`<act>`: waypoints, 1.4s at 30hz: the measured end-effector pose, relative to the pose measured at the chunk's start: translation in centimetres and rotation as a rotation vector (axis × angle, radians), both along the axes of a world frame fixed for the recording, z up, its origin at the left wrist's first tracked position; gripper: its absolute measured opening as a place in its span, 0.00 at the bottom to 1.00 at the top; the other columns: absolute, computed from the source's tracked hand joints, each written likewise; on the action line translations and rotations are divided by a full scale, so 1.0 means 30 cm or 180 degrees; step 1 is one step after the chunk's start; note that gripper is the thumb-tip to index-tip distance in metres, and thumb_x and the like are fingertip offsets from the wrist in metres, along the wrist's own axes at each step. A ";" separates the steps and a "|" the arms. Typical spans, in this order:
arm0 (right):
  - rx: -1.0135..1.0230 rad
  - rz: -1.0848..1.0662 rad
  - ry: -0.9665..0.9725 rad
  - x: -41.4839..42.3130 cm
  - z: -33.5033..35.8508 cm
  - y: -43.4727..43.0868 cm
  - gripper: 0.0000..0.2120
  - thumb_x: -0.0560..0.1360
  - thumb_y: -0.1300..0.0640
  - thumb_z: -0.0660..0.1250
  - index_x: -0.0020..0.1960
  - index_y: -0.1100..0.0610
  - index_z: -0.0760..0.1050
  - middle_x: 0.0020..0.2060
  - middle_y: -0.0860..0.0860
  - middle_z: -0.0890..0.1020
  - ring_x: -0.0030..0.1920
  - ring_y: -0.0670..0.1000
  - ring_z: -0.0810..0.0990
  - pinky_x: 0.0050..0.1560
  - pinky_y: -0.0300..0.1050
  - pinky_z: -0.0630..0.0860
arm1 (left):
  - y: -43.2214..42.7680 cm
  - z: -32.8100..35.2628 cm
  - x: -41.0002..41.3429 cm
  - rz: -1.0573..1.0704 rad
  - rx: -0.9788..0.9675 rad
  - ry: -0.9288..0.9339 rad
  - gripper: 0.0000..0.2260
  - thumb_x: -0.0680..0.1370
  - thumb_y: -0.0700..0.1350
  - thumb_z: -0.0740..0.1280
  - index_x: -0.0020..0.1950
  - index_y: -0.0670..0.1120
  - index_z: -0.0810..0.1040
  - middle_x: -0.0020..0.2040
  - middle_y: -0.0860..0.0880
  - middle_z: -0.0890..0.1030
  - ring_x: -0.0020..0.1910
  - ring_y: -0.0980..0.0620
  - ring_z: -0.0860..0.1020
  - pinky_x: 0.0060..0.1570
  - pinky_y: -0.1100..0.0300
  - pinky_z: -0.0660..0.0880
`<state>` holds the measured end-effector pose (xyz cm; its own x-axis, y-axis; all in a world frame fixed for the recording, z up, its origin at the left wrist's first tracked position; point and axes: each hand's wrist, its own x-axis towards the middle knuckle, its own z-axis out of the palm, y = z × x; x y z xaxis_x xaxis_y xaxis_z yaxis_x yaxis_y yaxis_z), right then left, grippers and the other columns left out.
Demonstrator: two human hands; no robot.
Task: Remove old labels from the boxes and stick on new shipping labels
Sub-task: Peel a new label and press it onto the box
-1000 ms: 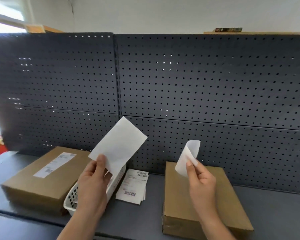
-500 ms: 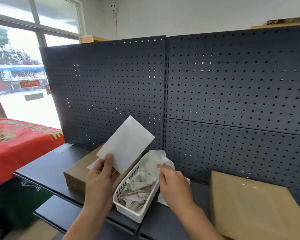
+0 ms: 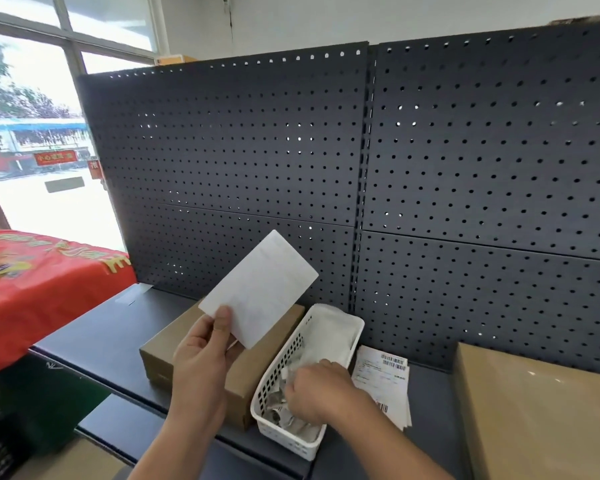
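Note:
My left hand [image 3: 201, 362] pinches a blank-backed white label [image 3: 264, 289] by its lower corner and holds it up in front of the pegboard. My right hand [image 3: 319, 393] is down inside the white plastic basket [image 3: 278, 367], fingers curled among paper scraps at the near edge of a white backing sheet [image 3: 329, 336]. Whether those fingers still hold the sheet is hidden. A brown cardboard box [image 3: 168, 348] lies left of the basket, partly behind my left hand. Another bare-topped brown box [image 3: 534, 410] sits at the right. Printed shipping labels [image 3: 383, 379] lie in a stack between basket and right box.
Everything rests on a dark shelf [image 3: 94, 334] backed by a black pegboard [image 3: 257, 150]. A lower shelf edge runs below. A red cloth-covered table [image 3: 32, 282] stands to the left under a window.
My right hand has dropped from above the basket down into it with the backing sheet. The camera turned left over the second. My left hand keeps the label raised.

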<state>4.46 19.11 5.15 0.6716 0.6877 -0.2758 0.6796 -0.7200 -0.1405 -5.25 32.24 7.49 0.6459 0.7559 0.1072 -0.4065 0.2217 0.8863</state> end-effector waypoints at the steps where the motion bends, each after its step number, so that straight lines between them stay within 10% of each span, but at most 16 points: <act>1: -0.0098 0.0012 0.0039 0.005 0.003 0.013 0.24 0.84 0.46 0.48 0.70 0.57 0.73 0.68 0.59 0.76 0.66 0.61 0.71 0.67 0.57 0.67 | 0.004 -0.005 0.004 -0.0014 -0.0001 0.0003 0.14 0.81 0.51 0.68 0.59 0.41 0.82 0.57 0.43 0.86 0.57 0.45 0.84 0.54 0.55 0.83; 15: 0.0244 -0.0008 0.0340 0.082 -0.016 0.004 0.21 0.84 0.45 0.52 0.70 0.57 0.63 0.61 0.60 0.78 0.58 0.61 0.77 0.51 0.53 0.74 | -0.002 -0.050 0.040 -0.0003 -0.0199 -0.0070 0.13 0.80 0.51 0.68 0.57 0.42 0.83 0.58 0.41 0.85 0.54 0.49 0.83 0.48 0.59 0.83; 22: 0.0870 -0.0014 0.0220 0.082 0.042 -0.063 0.23 0.83 0.37 0.53 0.63 0.53 0.72 0.62 0.52 0.71 0.66 0.53 0.65 0.65 0.55 0.70 | -0.032 -0.025 0.039 0.0071 -0.0107 -0.0091 0.15 0.80 0.52 0.68 0.57 0.42 0.83 0.58 0.42 0.85 0.59 0.45 0.83 0.53 0.56 0.83; 30: 0.3225 -0.0622 0.0488 0.023 0.160 -0.233 0.06 0.82 0.54 0.63 0.52 0.47 0.78 0.42 0.44 0.81 0.41 0.41 0.79 0.43 0.36 0.77 | -0.156 0.017 0.040 0.0081 0.0286 -0.0053 0.14 0.81 0.53 0.68 0.52 0.42 0.83 0.53 0.39 0.86 0.52 0.43 0.85 0.49 0.56 0.84; 35: 0.4141 -0.0765 0.0903 0.006 0.226 -0.345 0.07 0.81 0.57 0.65 0.53 0.47 0.80 0.44 0.49 0.84 0.45 0.50 0.84 0.47 0.51 0.83 | -0.282 0.046 0.058 0.0155 0.0961 0.0145 0.17 0.81 0.59 0.68 0.46 0.46 0.82 0.46 0.39 0.85 0.48 0.36 0.83 0.52 0.35 0.79; 42: 0.4869 -0.0917 0.1553 0.001 0.295 -0.485 0.10 0.84 0.55 0.63 0.57 0.57 0.82 0.51 0.56 0.86 0.53 0.53 0.86 0.57 0.54 0.83 | -0.475 0.092 0.080 0.0413 0.2363 0.0121 0.16 0.82 0.52 0.67 0.37 0.47 0.73 0.31 0.56 0.70 0.32 0.58 0.68 0.34 0.60 0.66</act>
